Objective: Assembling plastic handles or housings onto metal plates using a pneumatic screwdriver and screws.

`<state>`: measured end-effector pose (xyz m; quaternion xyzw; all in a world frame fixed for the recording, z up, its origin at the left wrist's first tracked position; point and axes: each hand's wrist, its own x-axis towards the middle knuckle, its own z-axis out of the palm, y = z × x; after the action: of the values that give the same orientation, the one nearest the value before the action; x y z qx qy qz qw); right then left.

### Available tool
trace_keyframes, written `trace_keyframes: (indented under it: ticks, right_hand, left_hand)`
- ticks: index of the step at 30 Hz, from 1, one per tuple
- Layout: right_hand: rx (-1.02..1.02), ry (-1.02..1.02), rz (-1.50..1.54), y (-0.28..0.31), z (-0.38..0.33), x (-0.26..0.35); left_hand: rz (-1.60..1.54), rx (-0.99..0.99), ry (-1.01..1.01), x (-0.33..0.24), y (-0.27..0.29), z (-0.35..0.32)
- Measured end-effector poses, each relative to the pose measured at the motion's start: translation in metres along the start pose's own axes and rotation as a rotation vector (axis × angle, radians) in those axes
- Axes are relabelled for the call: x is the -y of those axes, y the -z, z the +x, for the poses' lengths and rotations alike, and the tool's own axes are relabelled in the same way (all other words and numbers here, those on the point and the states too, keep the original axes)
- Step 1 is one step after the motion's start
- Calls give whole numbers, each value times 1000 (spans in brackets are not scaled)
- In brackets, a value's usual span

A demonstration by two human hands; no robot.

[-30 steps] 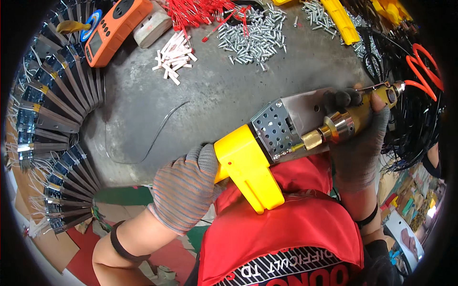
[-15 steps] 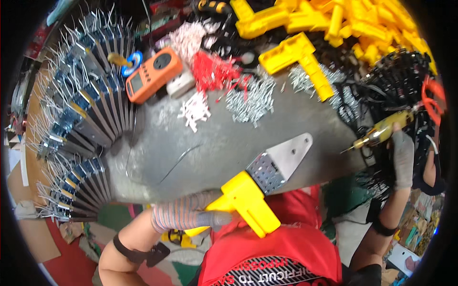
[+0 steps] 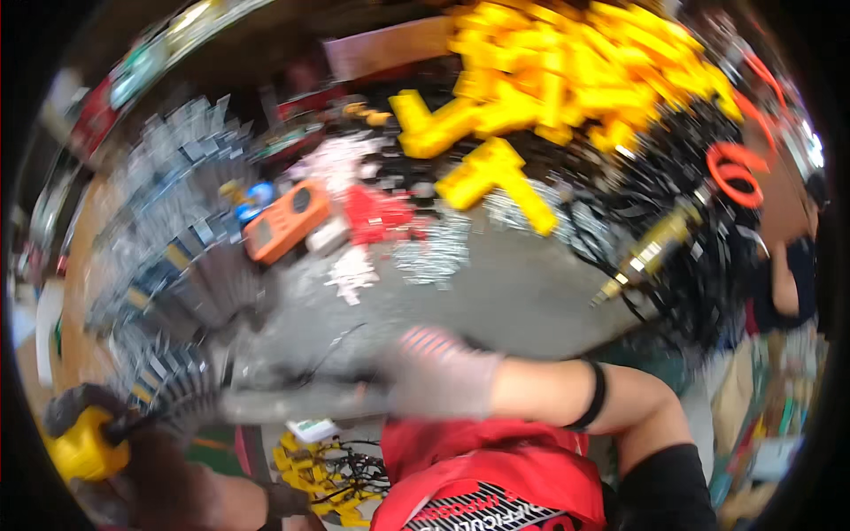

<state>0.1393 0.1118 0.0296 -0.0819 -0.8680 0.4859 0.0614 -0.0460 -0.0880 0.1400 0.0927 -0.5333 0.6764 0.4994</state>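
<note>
Within the curled fingers of the left hand (image 3: 146,467), the yellow housing (image 3: 87,451) looks light, stiff, best held mid-body; the right hand (image 3: 445,373) blurs, fingers impossible to tell.

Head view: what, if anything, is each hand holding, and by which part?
The left hand holds the yellow part by its body; whether the blurred right hand holds anything cannot be told.

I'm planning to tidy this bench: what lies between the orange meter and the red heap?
In the head view, a whitish block lies between the orange meter and the red heap.
</note>
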Motion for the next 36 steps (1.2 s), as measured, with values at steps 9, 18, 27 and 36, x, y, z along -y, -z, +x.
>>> trace_keyframes:
  ticks: [9,18,27,36]
  right_hand:
    - [-565,76,5,72,150,-40]
    - [-224,1,-254,107,194,-59]
    - [35,95,-500,134,209,-106]
    - [-111,-95,-20,94,175,-69]
  left_hand:
    - [1426,-1033,-166,-45,145,-104]
    - [944,-1158,17,-95,168,-98]
    - [1675,-738,910,-104,69,-134]
    - [2814,-1349,240,-102,6,-181]
